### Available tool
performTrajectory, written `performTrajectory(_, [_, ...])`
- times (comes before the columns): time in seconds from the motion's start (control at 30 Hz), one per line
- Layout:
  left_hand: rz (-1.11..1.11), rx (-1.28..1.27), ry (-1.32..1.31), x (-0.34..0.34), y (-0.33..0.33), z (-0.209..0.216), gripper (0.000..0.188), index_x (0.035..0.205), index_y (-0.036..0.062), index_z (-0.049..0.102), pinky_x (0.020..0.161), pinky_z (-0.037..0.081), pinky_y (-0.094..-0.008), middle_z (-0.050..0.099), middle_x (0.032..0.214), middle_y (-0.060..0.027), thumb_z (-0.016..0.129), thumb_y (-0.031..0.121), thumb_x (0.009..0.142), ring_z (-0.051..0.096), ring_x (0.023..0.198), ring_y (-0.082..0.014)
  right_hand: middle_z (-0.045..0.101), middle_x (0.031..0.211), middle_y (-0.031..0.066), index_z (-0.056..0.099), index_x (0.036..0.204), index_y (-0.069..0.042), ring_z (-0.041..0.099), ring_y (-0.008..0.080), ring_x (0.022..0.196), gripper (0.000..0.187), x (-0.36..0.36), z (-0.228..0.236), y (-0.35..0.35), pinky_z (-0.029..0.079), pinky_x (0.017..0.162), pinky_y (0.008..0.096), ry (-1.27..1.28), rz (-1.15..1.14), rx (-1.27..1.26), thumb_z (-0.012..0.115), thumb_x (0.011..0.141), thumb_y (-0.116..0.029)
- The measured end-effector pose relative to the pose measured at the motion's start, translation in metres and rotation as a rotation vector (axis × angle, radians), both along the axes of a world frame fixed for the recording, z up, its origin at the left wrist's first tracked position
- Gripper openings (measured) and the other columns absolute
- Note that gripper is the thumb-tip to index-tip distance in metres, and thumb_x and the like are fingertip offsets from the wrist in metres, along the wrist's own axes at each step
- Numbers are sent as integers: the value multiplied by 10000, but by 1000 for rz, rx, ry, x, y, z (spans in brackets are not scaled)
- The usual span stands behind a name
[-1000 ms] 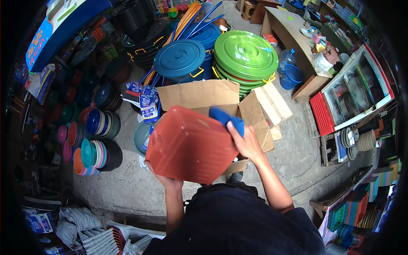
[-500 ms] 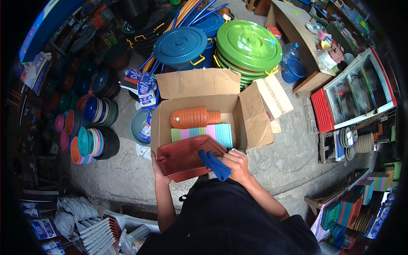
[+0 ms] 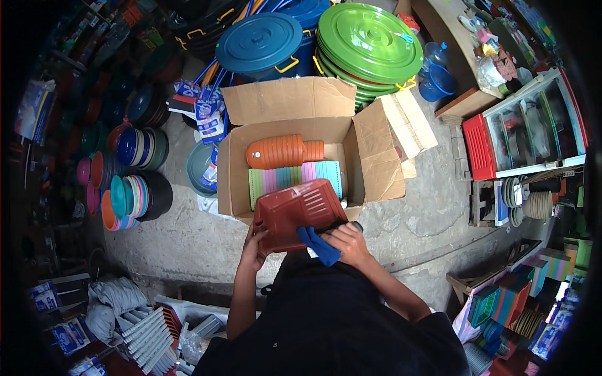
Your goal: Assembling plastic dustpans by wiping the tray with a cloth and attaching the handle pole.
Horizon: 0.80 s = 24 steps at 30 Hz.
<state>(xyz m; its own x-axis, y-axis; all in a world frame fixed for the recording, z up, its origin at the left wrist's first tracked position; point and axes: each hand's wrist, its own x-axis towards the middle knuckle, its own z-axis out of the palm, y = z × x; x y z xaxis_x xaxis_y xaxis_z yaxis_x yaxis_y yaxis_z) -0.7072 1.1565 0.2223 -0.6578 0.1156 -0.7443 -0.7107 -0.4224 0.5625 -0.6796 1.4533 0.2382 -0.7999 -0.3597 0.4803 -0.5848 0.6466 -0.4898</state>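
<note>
A dark red plastic tray (image 3: 291, 216), with ridges or slots near one corner, is held tilted in front of my body, over the near edge of an open cardboard box (image 3: 231, 166). My left hand (image 3: 253, 248) grips its left side. At the lower right corner my right hand (image 3: 348, 243) is closed, with a folded blue cloth (image 3: 321, 245) hanging from it against the tray. A small dark round thing shows beside the right knuckles; its kind is unclear. Inside the box lie nested orange pots (image 3: 276, 151) and a row of pastel plastic baskets (image 3: 295, 175).
Blue lidded tubs (image 3: 260, 41) and stacked green lids (image 3: 370, 44) stand behind the box. Stacks of coloured basins (image 3: 122, 197) sit at the left. A glass-fronted case (image 3: 533, 125) is at the right, and a bundle of pale slats (image 3: 144, 341) lies at the lower left.
The tray has turned and tipped in my hands, moving slightly right and upward, so its slotted part shows. My left hand has shifted right. The view has tilted down a little.
</note>
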Motion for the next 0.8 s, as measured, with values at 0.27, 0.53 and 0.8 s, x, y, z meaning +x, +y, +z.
performTrajectory(0.27, [-9, -631, 250, 0, -2, -98, 582, 1444, 92, 326, 1034, 398, -328, 497, 1351, -111, 480, -74, 908, 508, 1230, -210, 694, 917, 229, 663, 1073, 23, 694, 360, 884, 439, -21, -92, 71, 532, 776, 432, -710, -749, -399, 811, 754, -238])
performTrajectory(0.53, [-285, -810, 322, -28, 25, -151, 421, 1322, 35, 482, 972, 431, -318, 609, 1192, -114, 617, 117, 932, 568, 1126, -184, 665, 1030, 254, 574, 1182, 11, 657, 396, 980, 621, -56, -235, 97, 520, 846, 451, -934, -778, -219, 831, 701, -285])
performTrajectory(0.8, [-303, -898, 123, -28, 12, -175, 487, 1301, 37, 489, 932, 457, -320, 618, 1139, -104, 688, 258, 916, 586, 1058, -175, 575, 1168, 201, 500, 1190, -42, 590, 390, 1101, 670, -103, -312, 43, 497, 904, 480, -1108, -711, 428, 766, 734, -455])
